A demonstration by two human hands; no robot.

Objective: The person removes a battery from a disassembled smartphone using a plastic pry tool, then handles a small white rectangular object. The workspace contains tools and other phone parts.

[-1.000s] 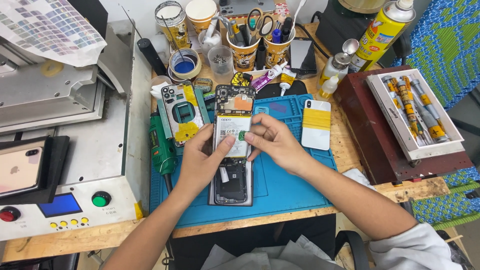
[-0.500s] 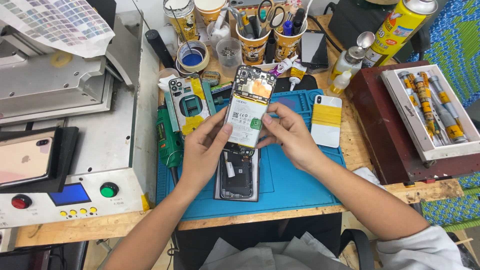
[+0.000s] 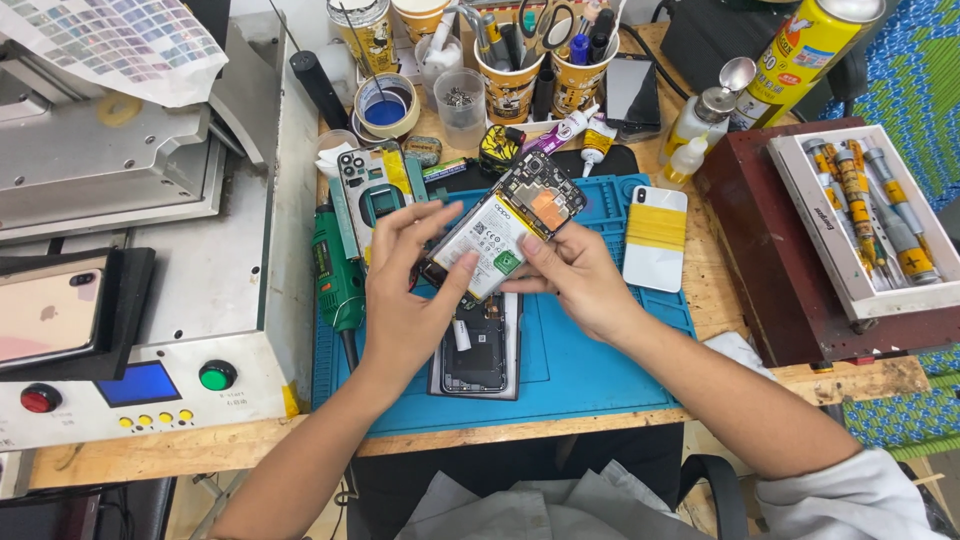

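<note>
Head view: your left hand (image 3: 405,300) and right hand (image 3: 575,280) both grip the opened phone (image 3: 505,235).
Why: you tilt it above the mat (image 3: 580,370), baring its insides.

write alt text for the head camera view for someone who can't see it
Both hands, left hand and right hand, hold an opened phone body with its battery exposed, tilted above a blue work mat. A dark phone frame lies on the mat beneath; a white and yellow phone lies face down to the right.
</note>
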